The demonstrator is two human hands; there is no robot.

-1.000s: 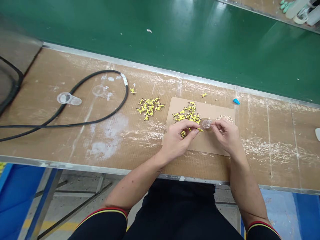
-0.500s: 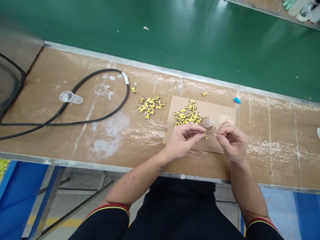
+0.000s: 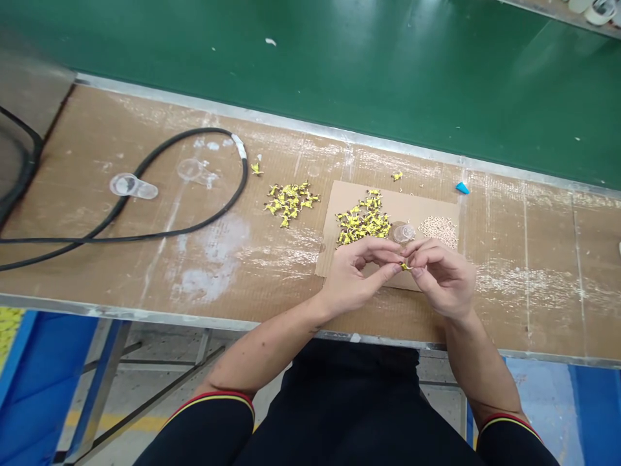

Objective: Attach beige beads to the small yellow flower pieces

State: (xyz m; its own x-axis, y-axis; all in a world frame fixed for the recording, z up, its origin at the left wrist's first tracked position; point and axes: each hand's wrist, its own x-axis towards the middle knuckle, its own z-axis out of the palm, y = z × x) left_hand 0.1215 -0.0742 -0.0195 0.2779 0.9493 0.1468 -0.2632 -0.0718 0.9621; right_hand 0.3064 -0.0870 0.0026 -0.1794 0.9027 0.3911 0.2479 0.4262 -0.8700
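Note:
My left hand (image 3: 356, 275) pinches a small yellow figure (image 3: 404, 266) between thumb and fingertips, just over the front of a cardboard sheet (image 3: 334, 259). Fingertips of my right hand (image 3: 447, 278) meet the figure from the other side, closed on a tiny pale piece that they mostly hide. Behind my hands stands a small clear container (image 3: 402, 232), round at its base. Left of it lies a pile of yellow figures (image 3: 363, 220) with dark parts. To its right is a heap of tiny pale pieces (image 3: 439, 230).
A second group of yellow figures (image 3: 291, 200) lies left of the sheet. A black cable (image 3: 194, 232) loops across the left bench, near a clear plastic scoop-like piece (image 3: 133, 186). A blue cap-like piece (image 3: 462, 188) sits at back right. The green surface (image 3: 310, 77) runs behind.
My right hand moved from the clear container to the pale heap's front, a pale piece in its fingertips, then left to the figure. My left hand came away from the pile with the yellow figure.

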